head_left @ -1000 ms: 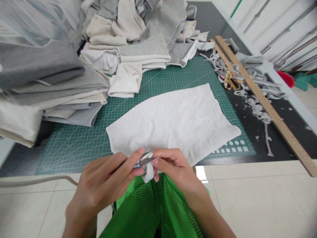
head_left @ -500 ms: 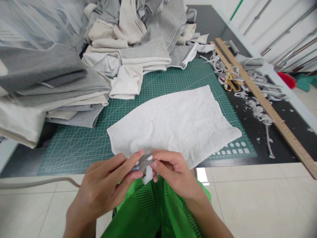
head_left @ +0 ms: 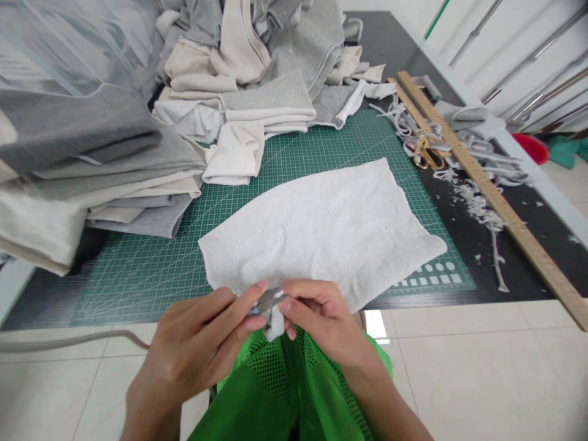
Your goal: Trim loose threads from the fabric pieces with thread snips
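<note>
A white cloth (head_left: 321,229) lies spread flat on the green cutting mat (head_left: 138,269), its near edge hanging just over the table's front edge. A small bunched corner of that edge (head_left: 274,321) sits between the two hands, with the metal blades of a small pair of snips (head_left: 269,300) laid against it.

Behind the cloth, folded grey and cream fabric (head_left: 114,159) is stacked at the left, and a looser heap of the same (head_left: 275,55) covers the far end of the mat. To the right, on the dark table top, a long wooden ruler (head_left: 487,190) runs diagonally, with gold-handled scissors (head_left: 427,153) and pale fabric trimmings (head_left: 478,205) just beside it. Nothing lies between the hands and the cloth. A green mesh garment (head_left: 285,380) shows below the hands.

The left hand (head_left: 197,349) comes in from the lower left, thumb and fingers closed around the snips. The right hand (head_left: 326,324) comes in from the lower right, thumb and forefinger pinching the cloth corner, the other fingers curled under. The fingertips of both hands almost meet.
</note>
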`<state>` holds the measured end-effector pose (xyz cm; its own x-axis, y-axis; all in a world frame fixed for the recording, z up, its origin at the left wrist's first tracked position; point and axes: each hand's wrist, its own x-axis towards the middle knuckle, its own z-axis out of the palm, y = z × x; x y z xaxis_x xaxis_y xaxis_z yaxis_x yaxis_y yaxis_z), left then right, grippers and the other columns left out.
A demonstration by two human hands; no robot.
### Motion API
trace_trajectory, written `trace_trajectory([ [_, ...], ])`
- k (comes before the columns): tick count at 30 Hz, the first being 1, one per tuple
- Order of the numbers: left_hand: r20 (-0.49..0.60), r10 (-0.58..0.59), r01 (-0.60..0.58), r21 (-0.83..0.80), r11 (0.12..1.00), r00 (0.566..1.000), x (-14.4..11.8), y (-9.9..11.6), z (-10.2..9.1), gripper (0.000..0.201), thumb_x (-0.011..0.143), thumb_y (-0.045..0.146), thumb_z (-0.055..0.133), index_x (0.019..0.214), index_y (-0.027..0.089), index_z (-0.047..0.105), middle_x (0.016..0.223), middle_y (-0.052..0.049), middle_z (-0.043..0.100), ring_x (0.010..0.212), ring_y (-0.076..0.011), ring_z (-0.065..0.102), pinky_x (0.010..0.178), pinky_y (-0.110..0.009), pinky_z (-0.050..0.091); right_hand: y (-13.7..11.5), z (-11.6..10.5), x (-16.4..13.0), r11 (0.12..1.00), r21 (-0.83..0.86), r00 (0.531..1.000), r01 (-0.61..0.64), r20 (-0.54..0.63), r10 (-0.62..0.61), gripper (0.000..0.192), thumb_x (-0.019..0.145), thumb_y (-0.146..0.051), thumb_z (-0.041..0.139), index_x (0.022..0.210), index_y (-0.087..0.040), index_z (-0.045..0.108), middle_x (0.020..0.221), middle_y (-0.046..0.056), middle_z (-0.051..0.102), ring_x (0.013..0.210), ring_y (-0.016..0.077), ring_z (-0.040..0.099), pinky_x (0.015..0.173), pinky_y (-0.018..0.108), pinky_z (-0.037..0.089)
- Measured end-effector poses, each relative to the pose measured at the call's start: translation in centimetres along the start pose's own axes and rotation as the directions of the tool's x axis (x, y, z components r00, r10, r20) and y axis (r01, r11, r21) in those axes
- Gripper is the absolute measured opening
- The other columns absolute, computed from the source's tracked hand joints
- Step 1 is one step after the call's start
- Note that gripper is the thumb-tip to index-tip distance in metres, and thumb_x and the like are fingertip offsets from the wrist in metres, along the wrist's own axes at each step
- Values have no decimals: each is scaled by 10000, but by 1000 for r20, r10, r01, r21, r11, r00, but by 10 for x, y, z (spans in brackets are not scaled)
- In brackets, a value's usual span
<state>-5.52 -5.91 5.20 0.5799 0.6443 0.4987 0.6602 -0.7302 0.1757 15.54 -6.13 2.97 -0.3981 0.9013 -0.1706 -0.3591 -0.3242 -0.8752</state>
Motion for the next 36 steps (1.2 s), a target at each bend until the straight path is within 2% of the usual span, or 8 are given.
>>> trace_trajectory([
  [7,-65,16,-15,24,1000,998,2,1,4,241,941,145,654,1178,137,695,838,-23,718,672,-85,645,632,-212,502,0,0,1,999,39,1000,7,7,-7,257,888,-335,728,703,-162,692,625,-29,567,532,70,484,513,209,392],
  [14,-68,5,-2,52,999,998,3,4,4,224,939,141,654,1159,139,698,837,-21,725,664,-82,648,640,-207,515,1,1,0,998,60,1000,7,-13,-6,234,877,-350,738,731,-170,712,624,-33,574,521,67,477,492,207,374],
  [21,-92,34,-27,78,997,995,2,4,4,329,902,96,693,1229,123,690,827,-22,728,670,-91,634,649,-222,511,1,0,0,998,55,1000,6,-8,-6,283,899,-386,704,727,-161,705,598,-35,562,507,62,458,483,206,349],
  [26,-85,52,-43,106,993,995,0,3,5,377,907,132,702,1283,139,668,800,-9,711,646,-90,621,614,-222,504,2,-1,0,999,46,1000,13,-7,-13,306,903,-381,696,690,-162,678,586,-37,542,508,65,443,483,219,326],
  [32,-72,7,-3,64,998,997,1,3,6,243,935,146,667,1175,142,703,821,-19,706,652,-81,631,625,-217,496,-1,-1,0,1000,11,1000,18,-3,-18,351,917,-393,672,648,-170,640,584,-38,520,533,76,439,513,235,330],
  [36,-46,-40,41,18,999,998,-1,4,4,235,948,164,653,1179,164,698,882,-29,716,662,-76,647,621,-216,492,-3,0,1,1000,8,1000,27,-1,-27,360,915,-400,676,643,-169,627,586,-39,519,534,73,438,515,235,328],
])
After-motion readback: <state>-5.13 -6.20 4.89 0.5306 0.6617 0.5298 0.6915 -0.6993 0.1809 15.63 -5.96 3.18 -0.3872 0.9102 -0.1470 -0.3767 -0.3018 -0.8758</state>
